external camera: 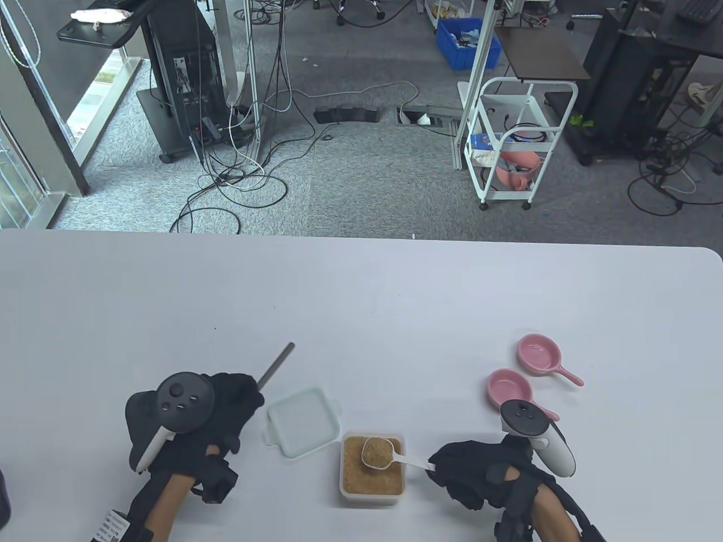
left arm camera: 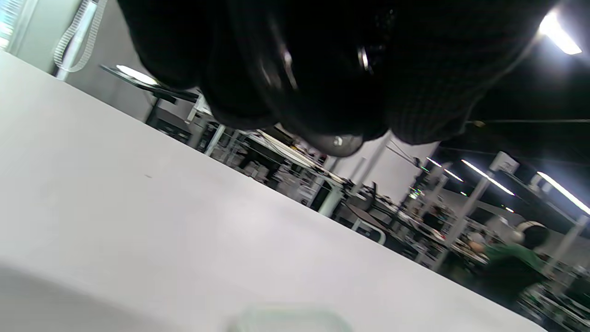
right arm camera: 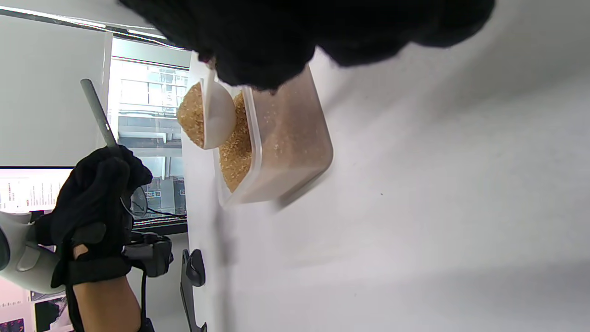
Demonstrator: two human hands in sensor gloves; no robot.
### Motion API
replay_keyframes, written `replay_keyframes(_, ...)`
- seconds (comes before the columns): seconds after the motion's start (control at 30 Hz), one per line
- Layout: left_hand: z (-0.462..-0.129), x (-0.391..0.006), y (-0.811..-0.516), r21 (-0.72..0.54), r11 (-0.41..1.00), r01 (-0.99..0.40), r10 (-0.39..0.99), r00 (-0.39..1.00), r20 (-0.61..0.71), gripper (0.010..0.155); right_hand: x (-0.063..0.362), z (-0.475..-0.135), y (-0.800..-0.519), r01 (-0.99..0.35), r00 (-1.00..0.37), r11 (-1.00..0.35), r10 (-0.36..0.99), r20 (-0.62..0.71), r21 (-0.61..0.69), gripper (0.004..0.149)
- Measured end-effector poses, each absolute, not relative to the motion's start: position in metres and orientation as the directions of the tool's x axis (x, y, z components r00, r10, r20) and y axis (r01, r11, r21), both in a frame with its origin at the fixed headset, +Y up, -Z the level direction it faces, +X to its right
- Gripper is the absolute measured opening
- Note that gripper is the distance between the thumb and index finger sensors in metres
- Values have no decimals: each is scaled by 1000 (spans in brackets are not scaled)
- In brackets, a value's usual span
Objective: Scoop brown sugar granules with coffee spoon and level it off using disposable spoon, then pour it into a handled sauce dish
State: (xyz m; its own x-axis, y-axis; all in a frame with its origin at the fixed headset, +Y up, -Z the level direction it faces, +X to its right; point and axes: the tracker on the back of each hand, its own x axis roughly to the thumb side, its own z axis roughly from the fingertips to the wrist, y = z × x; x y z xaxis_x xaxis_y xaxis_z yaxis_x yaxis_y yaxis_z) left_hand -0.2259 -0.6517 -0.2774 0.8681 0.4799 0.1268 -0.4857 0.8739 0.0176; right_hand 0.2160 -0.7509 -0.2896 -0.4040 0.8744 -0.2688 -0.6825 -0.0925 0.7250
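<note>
Both hands gripped spoons: right hand (external camera: 480, 474) held heaped white spoon (external camera: 379, 451) over sugar tub (external camera: 372, 488); left hand (external camera: 214, 412) clutched metal spoon (external camera: 275, 366) left of tub. No legible labels.

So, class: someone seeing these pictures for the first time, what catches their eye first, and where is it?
Most striking is the white spoon heaped with brown sugar, held by the right hand just above the open sugar container at the table's near edge. Next, the left hand grips a grey-handled spoon beside the container's lid. Two pink handled dishes wait at the right.
</note>
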Motion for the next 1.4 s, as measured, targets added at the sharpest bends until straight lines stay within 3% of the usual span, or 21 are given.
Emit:
replay_keyframes(0.2,-258,-169,-657,-147,908,-391,418,841,343,43,216,-289,-751,-680,-406,-92,873,-270,727,43)
replay_keyframes(0.5,-237,-119,-674,-196,937,-288,348,768,538,42,216,-289,-751,-679,-398,-81,876,-273,730,43)
replay_keyframes(0.67,-234,-111,-681,-195,941,-275,338,758,557,42,216,-289,-750,-676,-392,-71,878,-276,733,43)
replay_keyframes(0.97,-229,-104,-684,-62,981,-182,184,794,579,42,215,-289,-750,-672,-390,-64,878,-279,738,43)
replay_keyframes(1.4,-230,-103,-688,-62,986,-155,162,803,573,42,215,-289,-750,-668,-396,-64,875,-280,742,43)
